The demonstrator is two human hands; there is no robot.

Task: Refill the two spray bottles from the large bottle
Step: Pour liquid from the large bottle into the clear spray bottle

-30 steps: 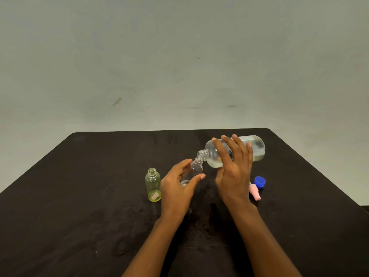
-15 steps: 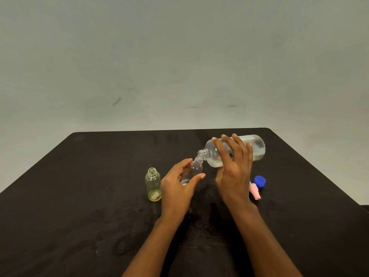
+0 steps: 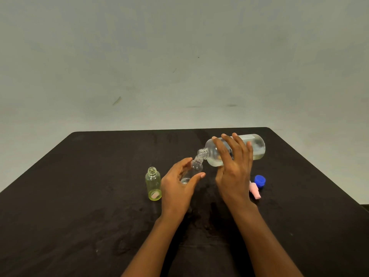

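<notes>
Nothing has visibly moved over the last 1 second: hands and bottles sit where they were, right of centre in the frame. The right hand (image 3: 233,172) grips the large bottle (image 3: 257,146) from above, fingers draped over its body and thumb beneath. The bottle is held off the table (image 3: 79,196) and tipped almost flat, with its open neck pointing left and slightly down and pale liquid pooled along its lower side. That neck meets the open mouth of the clear bottle (image 3: 196,166), which leans right toward it. The left hand (image 3: 177,188) holds the clear bottle, fingers and thumb curled round its lower body. Whether liquid is passing between the 2 necks cannot be told. Just left of the left hand the yellow bottle (image 3: 153,183) stands upright and uncapped. A blue cap (image 3: 259,179) and a pink piece (image 3: 255,190) lie side by side on the table, partly hidden behind the right wrist.
</notes>
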